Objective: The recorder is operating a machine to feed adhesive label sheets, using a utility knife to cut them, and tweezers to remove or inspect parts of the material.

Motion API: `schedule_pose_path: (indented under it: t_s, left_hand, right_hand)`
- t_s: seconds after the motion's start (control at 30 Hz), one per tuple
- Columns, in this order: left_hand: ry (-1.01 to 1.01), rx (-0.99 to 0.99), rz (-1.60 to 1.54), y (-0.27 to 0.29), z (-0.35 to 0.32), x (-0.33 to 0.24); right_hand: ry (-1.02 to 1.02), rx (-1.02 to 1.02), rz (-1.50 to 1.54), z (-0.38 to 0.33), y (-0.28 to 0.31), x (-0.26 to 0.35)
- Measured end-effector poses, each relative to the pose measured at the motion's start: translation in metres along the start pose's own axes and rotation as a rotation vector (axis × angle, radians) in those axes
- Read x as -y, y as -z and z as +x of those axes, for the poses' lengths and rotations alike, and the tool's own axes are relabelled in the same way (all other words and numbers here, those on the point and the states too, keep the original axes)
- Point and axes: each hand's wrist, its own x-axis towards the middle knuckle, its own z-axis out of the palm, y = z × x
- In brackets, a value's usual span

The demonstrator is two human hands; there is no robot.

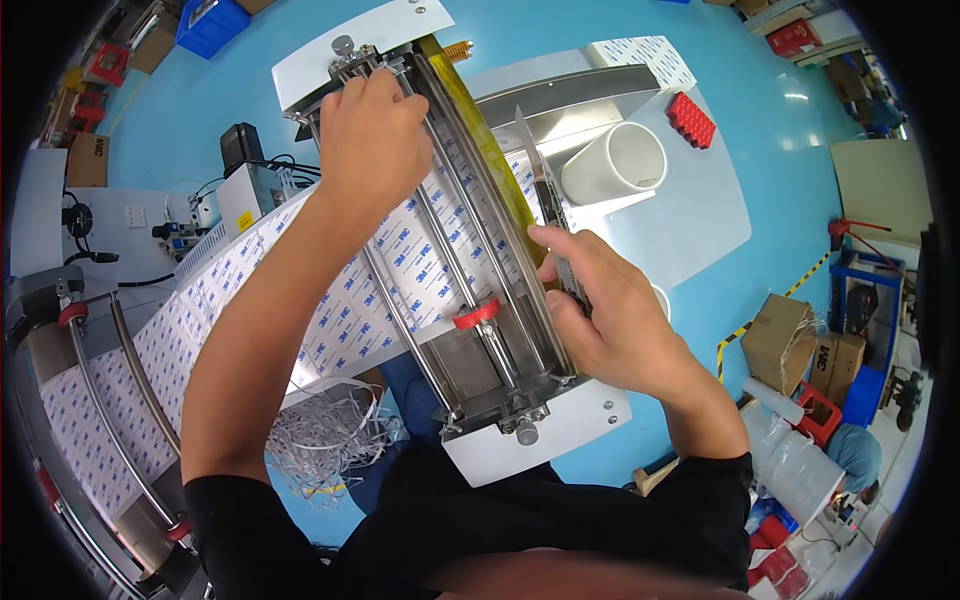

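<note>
A machine with metal rods (pixel 447 235) between two white end plates (pixel 535 435) stands in front of me. My left hand (pixel 375 140) reaches to its far end, fingers curled down over the rods; what they grip is hidden. A utility knife (pixel 548 198) with its blade out points away from me in my right hand (pixel 620 310), over the machine's right edge. Beside the blade runs a yellow strip (pixel 480 130). A white sheet with a repeated blue print (pixel 340 315) passes under the rods. One rod carries a red collar (pixel 476 314) near the close end.
Right of the machine, a white tube (pixel 615 165) and a red ridged block (pixel 691 120) rest on a pale grey surface (pixel 700 215). Shredded white strips (pixel 325 435) lie in a heap below the sheet. A cardboard box (pixel 780 340) stands on the blue floor at right.
</note>
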Motion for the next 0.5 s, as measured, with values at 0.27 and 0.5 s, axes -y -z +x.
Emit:
schedule_pose_path:
  t_s: [0.27, 0.5]
  left_hand:
    - [-0.189, -0.096, 0.073, 0.0009, -0.0008, 0.0031]
    - [-0.193, -0.147, 0.041, -0.0044, -0.0028, 0.0005]
  right_hand:
    - [0.023, -0.022, 0.026, -0.0051, 0.0009, -0.0020]
    - [0.007, -0.027, 0.016, -0.0089, 0.0017, -0.0047]
